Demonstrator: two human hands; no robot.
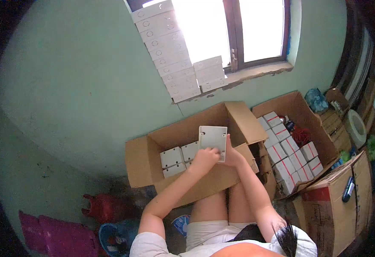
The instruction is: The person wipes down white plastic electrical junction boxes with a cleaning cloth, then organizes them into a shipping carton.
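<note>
A white square plastic box (213, 139) with small holes near its corners is held up above an open cardboard box (179, 123). My right hand (235, 155) grips its right side from behind. In front of its lower part is my left hand (208, 157), with its fingers curled at the face of the white box; whether they hold anything small is hidden. Inside the cardboard box, below and left of my hands, lie several similar white boxes (171, 157).
Another carton (277, 103) on the right holds several small boxes with red stripes (298, 159). Flat white boxes (167, 51) are stacked by the window. A closed carton with a blue marker (348, 189) on it stands at the right. A blue bucket (106, 240) is lower left.
</note>
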